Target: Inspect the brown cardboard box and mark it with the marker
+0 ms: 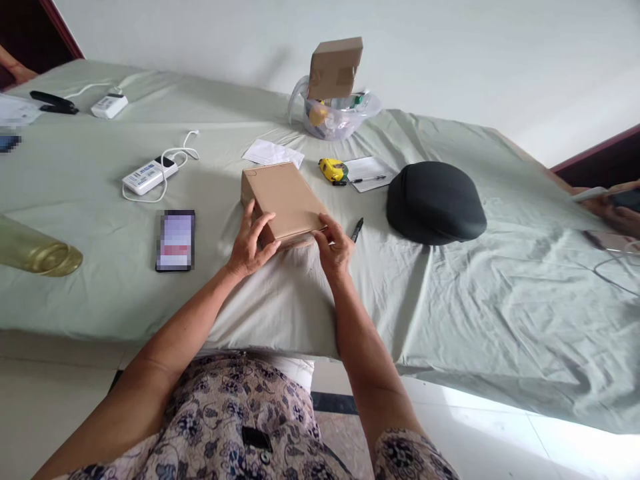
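Note:
A flat brown cardboard box (280,197) lies on the table's pale green cloth (450,300). My left hand (249,243) grips its near left corner, thumb on the lid and fingers curled around the side. My right hand (334,247) pinches the near right corner, fingers closed on the edge. A black pen (357,230) lies just right of my right hand. A black phone (175,240) rests to the left of my left hand.
A black rounded cushion (435,202), a yellow tape measure (333,169), papers (273,153), a white power bank with cable (150,175), a clear bowl (340,117) with a second box (334,67) and a yellowish bottle (35,250) lie around. Another person's hand (617,207) holds a phone at right.

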`<act>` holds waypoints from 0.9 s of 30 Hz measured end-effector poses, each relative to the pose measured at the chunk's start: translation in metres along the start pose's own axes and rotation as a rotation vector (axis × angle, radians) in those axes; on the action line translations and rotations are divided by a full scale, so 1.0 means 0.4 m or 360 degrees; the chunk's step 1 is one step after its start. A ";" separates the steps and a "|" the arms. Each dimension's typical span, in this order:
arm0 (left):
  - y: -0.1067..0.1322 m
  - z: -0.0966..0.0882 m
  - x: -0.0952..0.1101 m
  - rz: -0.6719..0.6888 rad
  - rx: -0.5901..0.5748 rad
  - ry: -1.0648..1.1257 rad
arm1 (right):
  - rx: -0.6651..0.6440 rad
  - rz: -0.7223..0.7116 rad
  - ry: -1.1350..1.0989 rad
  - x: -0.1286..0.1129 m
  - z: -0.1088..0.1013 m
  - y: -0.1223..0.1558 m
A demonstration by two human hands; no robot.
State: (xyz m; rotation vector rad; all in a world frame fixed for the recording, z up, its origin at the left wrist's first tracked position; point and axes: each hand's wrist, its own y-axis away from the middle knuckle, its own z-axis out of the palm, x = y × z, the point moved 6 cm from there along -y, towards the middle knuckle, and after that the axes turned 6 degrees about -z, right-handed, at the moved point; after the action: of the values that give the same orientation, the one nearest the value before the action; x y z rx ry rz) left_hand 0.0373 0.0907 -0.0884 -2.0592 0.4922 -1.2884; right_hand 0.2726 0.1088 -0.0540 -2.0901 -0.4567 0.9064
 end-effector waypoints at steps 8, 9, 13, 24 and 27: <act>-0.012 -0.028 -0.004 -0.0130 0.0048 0.0253 | 0.0117 0.0172 -0.0069 0.038 -0.030 -0.021; -0.013 -0.029 -0.007 -0.0175 0.0053 0.0296 | 0.0093 0.0149 -0.0072 0.034 -0.028 -0.022; -0.022 -0.049 -0.025 -0.0277 0.0214 0.0529 | -0.0023 0.0032 -0.0035 0.018 -0.008 -0.019; -0.043 -0.056 -0.066 -0.0667 0.0303 0.1116 | -0.0062 -0.0077 -0.0328 -0.013 0.028 0.009; -0.043 -0.048 -0.066 -0.0662 0.0267 0.1218 | 0.0042 -0.0138 -0.0297 -0.023 0.017 0.012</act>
State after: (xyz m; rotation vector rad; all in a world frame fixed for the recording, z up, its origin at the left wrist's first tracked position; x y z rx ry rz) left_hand 0.0078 0.1130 -0.0875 -1.5153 0.2590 -2.2931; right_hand 0.2612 0.1040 -0.0565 -1.9546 -0.6243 1.0551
